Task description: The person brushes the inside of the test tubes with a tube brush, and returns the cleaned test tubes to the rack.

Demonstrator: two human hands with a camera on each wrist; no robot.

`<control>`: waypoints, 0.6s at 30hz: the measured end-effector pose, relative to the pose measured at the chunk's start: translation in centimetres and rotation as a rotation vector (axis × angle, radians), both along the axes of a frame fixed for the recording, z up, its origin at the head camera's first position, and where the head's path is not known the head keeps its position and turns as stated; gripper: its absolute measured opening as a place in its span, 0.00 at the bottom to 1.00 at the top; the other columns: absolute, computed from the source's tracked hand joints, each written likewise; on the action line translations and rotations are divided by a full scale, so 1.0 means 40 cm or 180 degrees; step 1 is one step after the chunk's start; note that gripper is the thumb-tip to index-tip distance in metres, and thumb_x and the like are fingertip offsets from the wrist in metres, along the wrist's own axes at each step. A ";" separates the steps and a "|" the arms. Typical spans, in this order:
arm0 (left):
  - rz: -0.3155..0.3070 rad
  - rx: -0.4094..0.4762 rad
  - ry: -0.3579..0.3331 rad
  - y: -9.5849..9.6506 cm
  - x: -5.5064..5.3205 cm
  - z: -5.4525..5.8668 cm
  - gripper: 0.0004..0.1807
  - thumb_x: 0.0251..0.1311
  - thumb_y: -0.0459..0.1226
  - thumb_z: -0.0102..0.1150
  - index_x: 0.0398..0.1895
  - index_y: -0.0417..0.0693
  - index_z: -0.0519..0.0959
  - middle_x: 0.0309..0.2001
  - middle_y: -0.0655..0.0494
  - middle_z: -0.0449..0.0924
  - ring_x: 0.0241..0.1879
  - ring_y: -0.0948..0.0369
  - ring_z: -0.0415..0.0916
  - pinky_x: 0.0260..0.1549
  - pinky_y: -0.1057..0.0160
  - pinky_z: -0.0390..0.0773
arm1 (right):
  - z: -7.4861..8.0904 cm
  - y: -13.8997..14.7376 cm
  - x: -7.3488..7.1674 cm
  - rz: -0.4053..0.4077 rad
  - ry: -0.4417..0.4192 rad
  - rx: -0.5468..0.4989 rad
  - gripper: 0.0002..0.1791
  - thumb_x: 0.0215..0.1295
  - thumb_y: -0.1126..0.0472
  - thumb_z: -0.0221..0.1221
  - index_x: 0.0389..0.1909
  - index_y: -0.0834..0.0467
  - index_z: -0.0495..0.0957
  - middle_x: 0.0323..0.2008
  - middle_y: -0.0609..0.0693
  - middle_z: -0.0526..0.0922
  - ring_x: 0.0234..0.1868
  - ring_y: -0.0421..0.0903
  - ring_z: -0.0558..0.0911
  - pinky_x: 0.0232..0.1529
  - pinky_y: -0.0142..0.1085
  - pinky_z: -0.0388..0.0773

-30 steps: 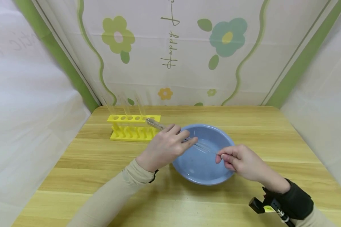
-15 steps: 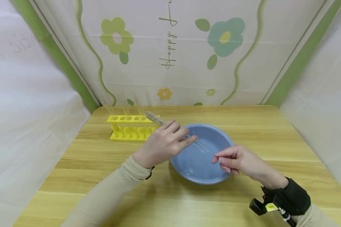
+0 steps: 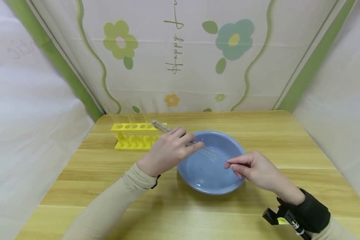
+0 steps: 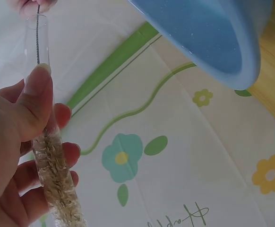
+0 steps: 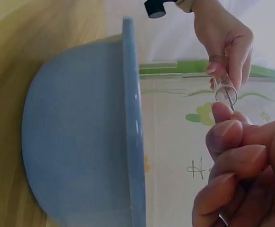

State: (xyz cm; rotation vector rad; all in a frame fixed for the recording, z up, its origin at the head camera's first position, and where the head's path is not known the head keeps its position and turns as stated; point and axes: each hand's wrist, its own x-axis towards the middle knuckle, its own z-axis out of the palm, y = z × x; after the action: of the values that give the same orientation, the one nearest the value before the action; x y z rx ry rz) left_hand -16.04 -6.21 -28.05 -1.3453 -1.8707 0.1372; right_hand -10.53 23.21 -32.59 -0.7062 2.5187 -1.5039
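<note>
My left hand [image 3: 169, 151] grips a clear glass test tube [image 3: 160, 126], tilted with its closed end up toward the rack and its mouth over the blue basin [image 3: 210, 191]. Inside the tube sits a test tube brush; its pale bristles [image 4: 57, 184] fill the closed part in the left wrist view. The brush's twisted wire handle [image 4: 38, 47] comes out through the mouth. Thumb and fingertips of my right hand [image 3: 253, 170] pinch that wire just beyond the tube mouth [image 5: 226, 94], above the basin's right side.
Behind the left hand stands a yellow test tube rack [image 3: 138, 126] with several clear tubes [image 3: 145, 113] in its holes. Under everything is a wooden table [image 3: 198, 220]. A patterned cloth [image 3: 150, 66] hangs along the back edge, and white cloth lines both sides.
The head view has shifted slightly, so everything sits a little further left. The tube's closed end has risen a little against the rack. Both hands keep their holds on tube and wire.
</note>
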 end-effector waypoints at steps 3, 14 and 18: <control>0.0047 -0.0019 -0.0075 -0.003 -0.001 0.000 0.14 0.61 0.30 0.66 0.46 0.55 0.87 0.35 0.55 0.80 0.33 0.57 0.75 0.35 0.65 0.80 | 0.000 -0.002 0.008 -0.0144 0.0277 0.0169 0.08 0.68 0.68 0.60 0.41 0.59 0.87 0.23 0.44 0.81 0.21 0.38 0.73 0.17 0.31 0.71; 0.0108 -0.0012 -0.0234 -0.011 -0.004 0.006 0.15 0.60 0.30 0.66 0.46 0.57 0.86 0.33 0.56 0.79 0.33 0.57 0.75 0.32 0.63 0.80 | -0.016 0.004 0.020 -0.0379 0.1514 0.0423 0.13 0.56 0.78 0.65 0.40 0.62 0.88 0.32 0.41 0.87 0.16 0.30 0.69 0.14 0.24 0.65; 0.0114 0.0012 -0.0236 -0.012 -0.008 0.007 0.15 0.58 0.30 0.68 0.45 0.58 0.86 0.31 0.57 0.79 0.31 0.58 0.75 0.30 0.64 0.80 | -0.022 0.011 0.020 -0.0376 0.1913 0.0462 0.15 0.52 0.80 0.67 0.39 0.63 0.88 0.33 0.44 0.88 0.17 0.27 0.66 0.17 0.20 0.64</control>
State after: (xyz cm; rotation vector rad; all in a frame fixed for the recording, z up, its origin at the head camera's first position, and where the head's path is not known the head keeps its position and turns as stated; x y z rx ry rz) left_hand -16.37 -6.70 -27.78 -1.3309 -1.9564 0.1033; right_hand -9.74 23.67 -33.46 -1.1436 3.1084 -1.2588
